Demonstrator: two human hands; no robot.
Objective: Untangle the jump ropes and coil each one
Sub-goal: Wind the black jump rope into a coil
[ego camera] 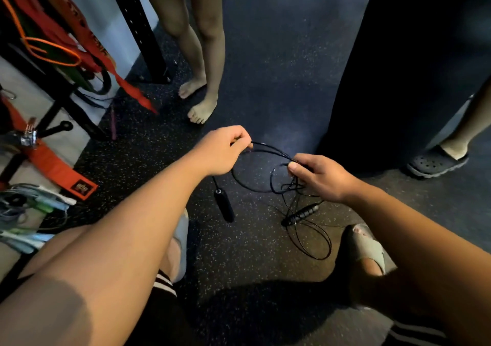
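Left hand (225, 152): centre of the scene, arm reaching in from the near left; fingers curled together, thumb and fingertips pinching the thin black cord at its far-left end.
Right hand (318, 175): just right of the left hand and a little nearer; thumb and forefinger are pressed together on several strands, the other fingers curled under.
Jump ropes (269, 148): thin black cords held above the floor; a short span runs taut between the two hands, and a round loop hangs below it. Under the right hand the strands cross in a knot. How many ropes are in it cannot be told.
Left handle (224, 207): black, hanging on its cord below the left wrist, near upright.
Right handle (301, 214): black and ribbed, lying slanted beneath the tangle, nearer than the right hand.
Floor loop (316, 242): a slack oval of cord resting on the floor, just left of the right slipper.
Floor (239, 252): dark rubber with pale speckles.
Slipper (368, 247): pale, on the wearer's right foot, near right.
Bare feet (196, 101): another person standing far of the hands.
Grey clog (435, 162): on a third person's foot, far right.
Rack (138, 27): black upright, far left, with orange straps (53, 51) hanging beside it.
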